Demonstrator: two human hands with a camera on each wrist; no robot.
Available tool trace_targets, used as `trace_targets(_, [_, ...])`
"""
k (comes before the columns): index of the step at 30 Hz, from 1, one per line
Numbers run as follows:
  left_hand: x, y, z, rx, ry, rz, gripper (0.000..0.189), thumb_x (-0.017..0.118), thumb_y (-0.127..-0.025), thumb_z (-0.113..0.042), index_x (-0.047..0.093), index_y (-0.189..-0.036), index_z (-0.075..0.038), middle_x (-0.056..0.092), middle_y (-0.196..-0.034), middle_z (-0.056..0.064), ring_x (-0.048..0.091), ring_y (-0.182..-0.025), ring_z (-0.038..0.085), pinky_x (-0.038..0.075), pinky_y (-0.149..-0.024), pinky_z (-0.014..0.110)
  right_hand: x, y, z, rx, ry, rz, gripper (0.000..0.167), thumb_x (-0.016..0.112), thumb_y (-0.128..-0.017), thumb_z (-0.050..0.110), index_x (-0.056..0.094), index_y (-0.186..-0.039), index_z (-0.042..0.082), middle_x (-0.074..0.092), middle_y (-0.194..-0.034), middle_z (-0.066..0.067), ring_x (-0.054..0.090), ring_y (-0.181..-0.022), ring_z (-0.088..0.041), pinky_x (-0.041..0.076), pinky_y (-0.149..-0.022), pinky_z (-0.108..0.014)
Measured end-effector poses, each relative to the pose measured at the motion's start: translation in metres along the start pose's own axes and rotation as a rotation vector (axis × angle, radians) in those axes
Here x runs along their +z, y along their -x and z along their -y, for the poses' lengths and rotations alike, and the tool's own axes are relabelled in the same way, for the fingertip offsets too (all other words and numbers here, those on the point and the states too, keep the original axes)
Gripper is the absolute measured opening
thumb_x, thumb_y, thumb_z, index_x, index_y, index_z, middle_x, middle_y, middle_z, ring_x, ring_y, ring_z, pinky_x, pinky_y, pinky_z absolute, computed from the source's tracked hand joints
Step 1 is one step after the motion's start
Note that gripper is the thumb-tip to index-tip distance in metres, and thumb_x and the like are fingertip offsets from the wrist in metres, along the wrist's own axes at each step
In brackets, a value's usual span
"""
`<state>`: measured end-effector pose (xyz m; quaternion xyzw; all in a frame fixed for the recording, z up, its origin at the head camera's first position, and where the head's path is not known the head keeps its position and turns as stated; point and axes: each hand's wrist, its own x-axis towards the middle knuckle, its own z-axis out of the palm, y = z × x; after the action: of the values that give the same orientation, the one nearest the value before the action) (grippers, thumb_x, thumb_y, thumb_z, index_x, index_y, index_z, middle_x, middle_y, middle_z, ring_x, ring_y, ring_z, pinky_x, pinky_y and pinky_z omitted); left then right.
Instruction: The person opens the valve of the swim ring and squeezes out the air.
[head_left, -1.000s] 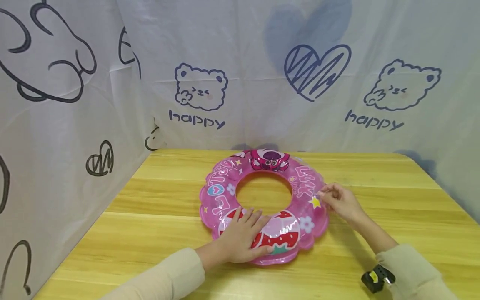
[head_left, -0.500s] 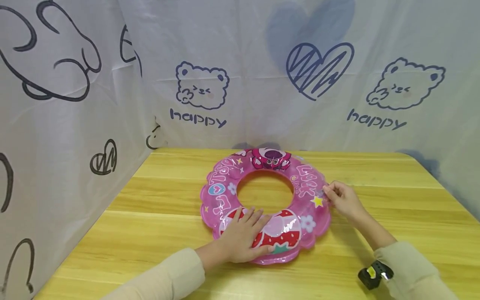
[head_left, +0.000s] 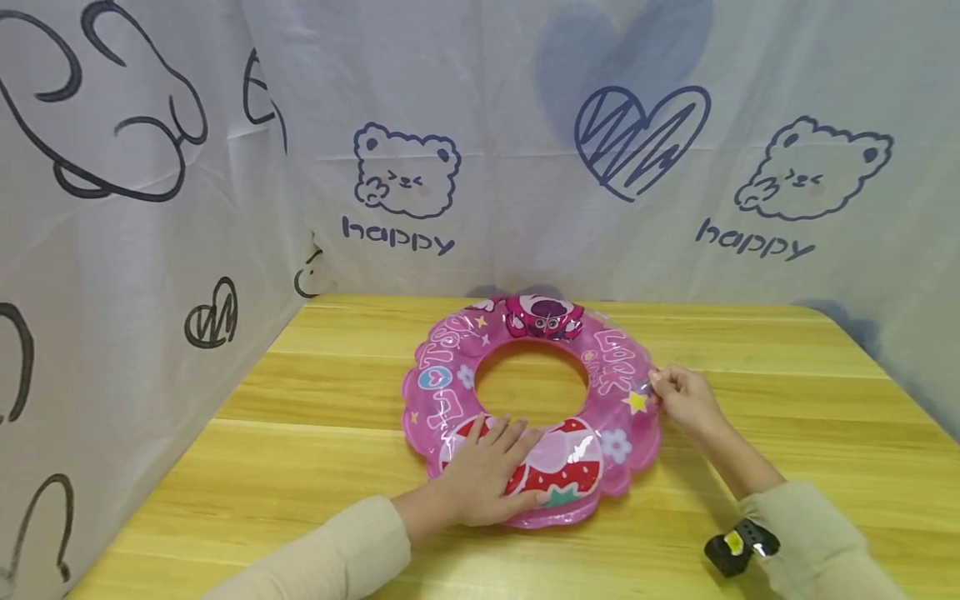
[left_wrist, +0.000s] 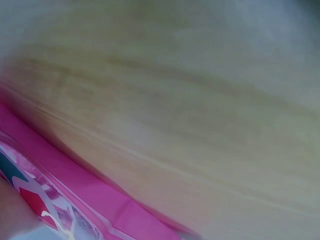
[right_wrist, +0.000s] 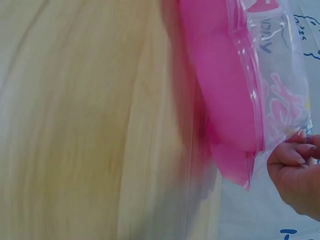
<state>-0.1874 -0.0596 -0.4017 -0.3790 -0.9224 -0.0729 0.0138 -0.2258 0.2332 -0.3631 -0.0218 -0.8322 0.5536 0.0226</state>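
Note:
A pink inflatable swim ring (head_left: 633, 442) with scalloped edges, strawberry, flower and bear prints lies flat on the table. Spread over its near side, my left hand (head_left: 487, 475) rests on the strawberry print with fingers extended. My right hand (head_left: 686, 404) pinches with thumb and forefinger at the ring's right outer side, beside the yellow star (head_left: 636, 402). In the right wrist view this hand (right_wrist: 295, 172) has curled fingers right at the clear top film; what exactly is pinched I cannot tell. The left wrist view catches the ring's pink edge (left_wrist: 95, 190).
The wood-grain table (head_left: 300, 483) extends around the ring on all sides. White cloth (head_left: 525, 233) with drawn bears and hearts hangs behind and to the left. A black wrist device (head_left: 731, 550) hangs beside the right sleeve (head_left: 817, 533).
My right fingertips have shifted slightly outward from near the star toward the ring's outer edge. The left hand stays put on the ring. The head view has turned slightly.

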Motion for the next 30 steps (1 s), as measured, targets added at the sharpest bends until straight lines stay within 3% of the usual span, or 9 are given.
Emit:
trace_targets(15, [-0.0004, -0.0005, -0.0025, -0.018, 0.003, 0.021, 0.076, 0.036, -0.089, -0.062, 0.022, -0.148, -0.017, 0.027, -0.152, 0.013, 0.024, -0.141, 0.034, 0.013, -0.114, 0.056, 0.0059, 0.0031, 0.004, 0.2, -0.22, -0.005, 0.027, 0.037, -0.1, 0.015, 0.049, -0.078, 0.006, 0.051, -0.06, 0.009, 0.045, -0.054, -0.001, 0.044, -0.051, -0.016])
trace_targets(23, [-0.0004, 0.0, -0.0029, -0.023, 0.006, 0.034, 0.076, 0.036, -0.09, -0.062, 0.021, -0.148, -0.017, 0.027, -0.152, 0.012, 0.023, -0.141, 0.034, 0.012, -0.115, 0.056, 0.0079, 0.0051, 0.0052, 0.214, -0.361, 0.022, 0.025, 0.034, -0.1, 0.013, 0.044, -0.078, 0.006, 0.047, -0.057, 0.008, 0.04, -0.05, 0.0, 0.034, -0.044, -0.013])
trace_targets(30, [-0.0002, -0.0004, -0.0024, -0.022, 0.003, 0.033, 0.076, 0.035, -0.09, -0.062, 0.021, -0.149, -0.017, 0.027, -0.152, 0.013, 0.024, -0.141, 0.034, 0.012, -0.114, 0.056, 0.007, 0.0038, 0.004, 0.241, -0.501, 0.066, 0.028, 0.029, -0.101, 0.012, 0.042, -0.076, 0.006, 0.043, -0.057, 0.006, 0.036, -0.051, -0.001, 0.032, -0.044, -0.013])
